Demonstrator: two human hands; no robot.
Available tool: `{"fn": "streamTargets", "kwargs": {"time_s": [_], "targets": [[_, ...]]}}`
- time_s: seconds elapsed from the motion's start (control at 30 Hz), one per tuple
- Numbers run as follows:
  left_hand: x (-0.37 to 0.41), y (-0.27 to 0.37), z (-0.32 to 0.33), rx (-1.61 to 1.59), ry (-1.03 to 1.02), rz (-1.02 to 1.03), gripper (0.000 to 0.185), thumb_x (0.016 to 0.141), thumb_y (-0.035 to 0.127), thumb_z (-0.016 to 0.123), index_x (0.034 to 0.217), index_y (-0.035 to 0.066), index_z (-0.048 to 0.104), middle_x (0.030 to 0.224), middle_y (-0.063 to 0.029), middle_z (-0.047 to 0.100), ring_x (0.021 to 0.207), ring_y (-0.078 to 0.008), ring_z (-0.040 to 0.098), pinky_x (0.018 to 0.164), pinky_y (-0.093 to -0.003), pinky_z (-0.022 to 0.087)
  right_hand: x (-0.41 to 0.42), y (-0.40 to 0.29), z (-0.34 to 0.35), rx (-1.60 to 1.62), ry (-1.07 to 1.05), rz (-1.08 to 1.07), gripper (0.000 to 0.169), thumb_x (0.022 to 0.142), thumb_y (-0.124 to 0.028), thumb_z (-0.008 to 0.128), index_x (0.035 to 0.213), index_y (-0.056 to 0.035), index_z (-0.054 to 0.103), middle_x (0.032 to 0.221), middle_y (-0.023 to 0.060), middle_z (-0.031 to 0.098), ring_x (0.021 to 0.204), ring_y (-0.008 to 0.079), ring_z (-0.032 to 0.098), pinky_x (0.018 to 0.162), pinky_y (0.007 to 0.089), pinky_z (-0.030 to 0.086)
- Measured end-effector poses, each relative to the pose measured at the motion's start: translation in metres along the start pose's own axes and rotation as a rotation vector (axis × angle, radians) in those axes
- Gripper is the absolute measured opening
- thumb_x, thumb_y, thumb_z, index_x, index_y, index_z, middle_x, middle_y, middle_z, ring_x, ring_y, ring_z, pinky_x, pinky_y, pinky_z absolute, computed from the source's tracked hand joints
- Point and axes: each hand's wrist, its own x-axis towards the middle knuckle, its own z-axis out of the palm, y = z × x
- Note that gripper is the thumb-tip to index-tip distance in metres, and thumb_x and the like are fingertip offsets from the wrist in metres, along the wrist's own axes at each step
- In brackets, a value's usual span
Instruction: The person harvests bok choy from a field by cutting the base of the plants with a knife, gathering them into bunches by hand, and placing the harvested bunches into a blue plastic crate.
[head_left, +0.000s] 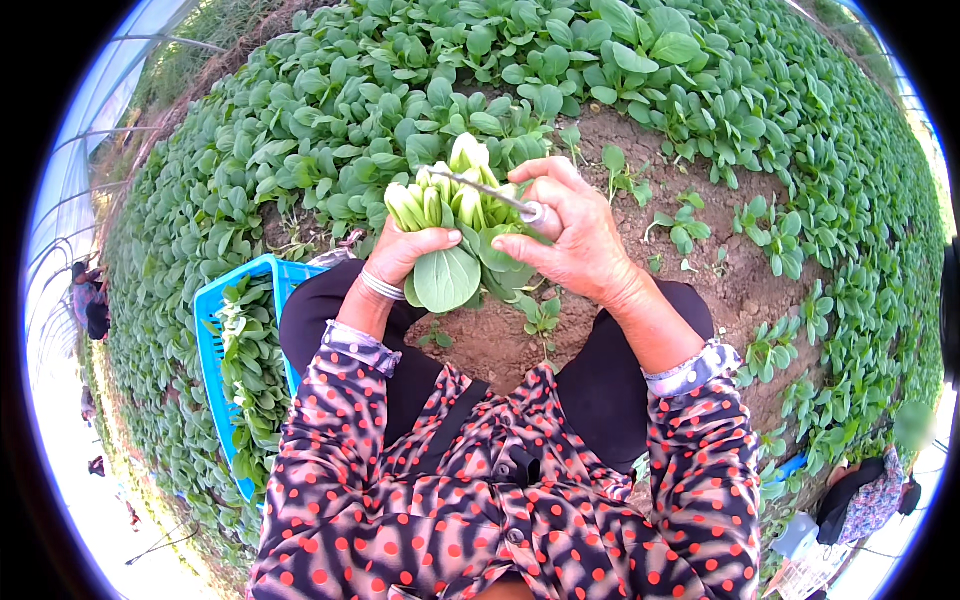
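Observation:
My left hand (405, 253) is closed around a bunch of bok choy (441, 208), thumb pressed over the leaves. The pale stem bases point away from me, and broad green leaves (447, 279) hang toward my lap. My right hand (574, 229) grips the handle of a narrow-bladed hand tool (487, 191), likely a knife seen edge-on. Its blade reaches left across the pale stems; whether it touches them I cannot tell. The right thumb lies against the leaves at the bunch's right side. A metal bangle (381, 285) circles my left wrist.
A blue plastic crate (238, 274) beside my left knee holds stacked bok choy (256, 375). Dense growing bok choy (337, 127) surrounds a patch of bare soil (637, 161) with scattered small plants (682, 227). Other people crouch at far left (90, 300) and lower right (862, 495).

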Motion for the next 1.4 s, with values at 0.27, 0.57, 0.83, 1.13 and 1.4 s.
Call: {"fn": "streamTargets", "kwargs": {"time_s": [0.27, 0.57, 0.83, 1.13, 1.4], "targets": [[0.006, -0.012, -0.011, -0.033, -0.133, -0.023, 0.064, 0.073, 0.007, 0.069, 0.132, 0.002, 0.046, 0.120, -0.0096, 0.059, 0.108, -0.0219, 0.058, 0.097, -0.0363, 0.046, 0.003, 0.015, -0.007, 0.227, 0.290, 0.331, 0.016, 0.068, 0.003, 0.058, 0.082, -0.0062, 0.058, 0.078, 0.0055, 0.056, 0.069, 0.0146, 0.056, 0.064, 0.0283, 0.047], [0.004, -0.016, -0.008, -0.081, -0.009, 0.033, 0.049, 0.076, 0.000, 0.073, 0.121, 0.002, 0.054, 0.108, -0.0066, 0.063, 0.093, -0.0172, 0.064, 0.081, -0.0334, 0.054, 0.001, 0.006, 0.001, 0.320, 0.108, 0.382, 0.021, 0.074, -0.013, 0.076, 0.081, -0.0057, 0.058, 0.076, 0.0028, 0.054, 0.069, 0.0144, 0.054, 0.065, 0.0294, 0.046], [0.003, -0.020, -0.007, -0.148, -0.169, -0.075, 0.059, 0.075, 0.002, 0.075, 0.128, 0.003, 0.050, 0.114, -0.0067, 0.062, 0.098, -0.0166, 0.062, 0.086, -0.0329, 0.052, 0.009, 0.008, 0.003, 0.634, -0.001, 0.452, 0.026, 0.072, 0.005, 0.065, 0.069, -0.0102, 0.044, 0.077, 0.0014, 0.057, 0.070, 0.0085, 0.051, 0.065, 0.0256, 0.044], [0.005, -0.033, -0.026, -0.275, -0.145, -0.138, 0.052, 0.079, 0.009, 0.068, 0.128, 0.003, 0.051, 0.112, -0.0081, 0.063, 0.098, -0.0183, 0.063, 0.087, -0.0324, 0.051, 0.004, 0.012, 0.001, 0.123, 0.085, 0.312, 0.019, 0.071, -0.004, 0.069, 0.088, -0.0053, 0.058, 0.091, 0.0048, 0.060, 0.077, 0.0194, 0.061, 0.071, 0.0301, 0.049], [0.005, -0.047, -0.020, -0.384, -0.187, -0.136, 0.060, 0.079, 0.013, 0.066, 0.132, -0.003, 0.044, 0.121, -0.0160, 0.059, 0.107, -0.0259, 0.061, 0.099, -0.0384, 0.046, 0.002, 0.011, 0.027, -0.063, -0.107, 0.086, 0.013, 0.072, 0.006, 0.056, 0.080, -0.0024, 0.050, 0.096, 0.0127, 0.062, 0.079, 0.0352, 0.060, 0.070, 0.0373, 0.048]]}}
